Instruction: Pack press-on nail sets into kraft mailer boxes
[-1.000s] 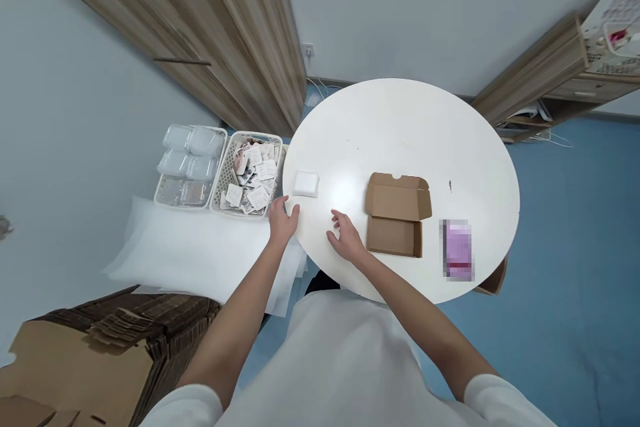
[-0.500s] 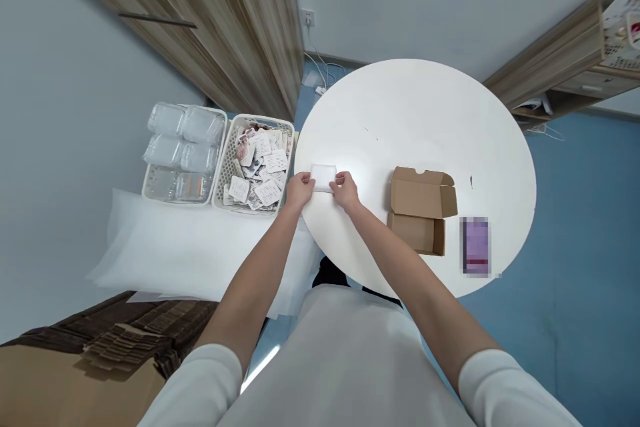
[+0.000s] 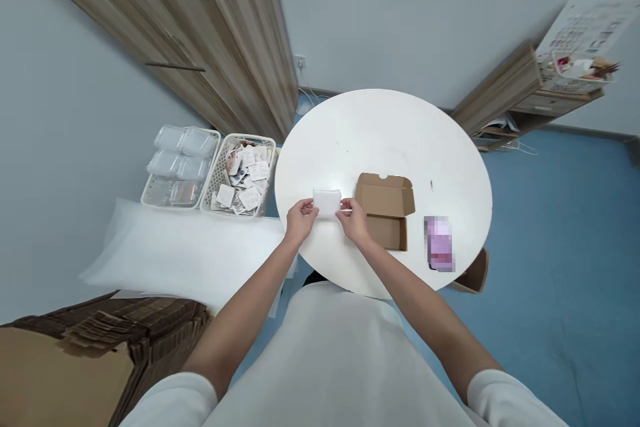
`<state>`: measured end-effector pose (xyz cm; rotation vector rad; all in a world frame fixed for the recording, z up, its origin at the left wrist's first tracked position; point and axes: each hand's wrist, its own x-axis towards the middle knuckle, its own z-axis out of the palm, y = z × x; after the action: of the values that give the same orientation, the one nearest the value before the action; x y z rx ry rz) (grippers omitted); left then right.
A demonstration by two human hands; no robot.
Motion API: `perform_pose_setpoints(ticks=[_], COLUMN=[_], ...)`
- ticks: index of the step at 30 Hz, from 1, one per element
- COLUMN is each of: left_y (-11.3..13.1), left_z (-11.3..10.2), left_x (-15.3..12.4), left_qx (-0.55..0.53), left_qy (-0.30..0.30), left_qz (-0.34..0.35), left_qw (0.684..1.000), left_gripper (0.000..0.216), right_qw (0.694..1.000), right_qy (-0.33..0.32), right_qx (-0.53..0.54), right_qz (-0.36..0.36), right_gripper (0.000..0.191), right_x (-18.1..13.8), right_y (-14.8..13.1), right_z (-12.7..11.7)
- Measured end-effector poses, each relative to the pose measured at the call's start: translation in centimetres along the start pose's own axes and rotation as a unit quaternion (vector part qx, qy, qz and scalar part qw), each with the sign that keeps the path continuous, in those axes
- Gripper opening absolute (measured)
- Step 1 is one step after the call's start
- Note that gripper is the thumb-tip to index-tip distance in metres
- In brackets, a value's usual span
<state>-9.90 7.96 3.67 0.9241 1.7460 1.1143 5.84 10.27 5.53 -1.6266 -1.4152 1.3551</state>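
Observation:
Between my two hands is a small white foam-wrapped packet [image 3: 327, 203], over the near left part of the round white table [image 3: 385, 127]. My left hand [image 3: 301, 220] pinches its left edge, thumb in front. On the opposite edge my right hand [image 3: 354, 219] grips it the same way. What the white wrapping holds inside cannot be seen. Just right of my right hand lies an open brown cardboard box [image 3: 386, 197], its lid folded back and its inside bare.
A blurred purple item [image 3: 440, 243] lies at the table's right. On the left stand a basket of printed cards [image 3: 245, 177] and a basket of clear plastic packs [image 3: 181, 160]. White foam sheets [image 3: 200, 253] and stacked flat cardboard [image 3: 145, 333] are nearer me.
The view has tilted up and shifted. Both hands have brought the white packet rightward, closer to the cardboard box, still holding it by its sides.

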Motion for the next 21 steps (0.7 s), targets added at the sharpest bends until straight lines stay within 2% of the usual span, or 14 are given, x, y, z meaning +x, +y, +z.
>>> perform_pose_setpoints(ticks=[5,9,14,21], left_y=[0.9,1.0,1.1,1.0], left_z=[6.0,10.4,13.2,13.9], left_x=[-4.7,-6.4,-6.9,-7.3], left_qx=[0.044,0.12,0.232,0.331], left_qy=[-0.071,-0.11,-0.138,-0.178], left_qz=[0.036,0.027,0.034,0.049], left_qw=[0.996,0.986,0.962,0.925], left_gripper=[0.031,0.025,0.029,0.034], right_qw=[0.999,0.996,0.987,0.953], right_qy=[0.033,0.045,0.013,-0.064], right_qx=[-0.013,-0.061,-0.152,-0.293], right_qz=[0.015,0.039,0.047,0.034], right_gripper=[0.024,0.023,0.029,0.033], right_x=[-3.9,-4.6,-3.8,-3.3], right_y=[3.2,5.9,7.6,8.4], right_z=[-7.3,-11.0,-12.8,-12.8])
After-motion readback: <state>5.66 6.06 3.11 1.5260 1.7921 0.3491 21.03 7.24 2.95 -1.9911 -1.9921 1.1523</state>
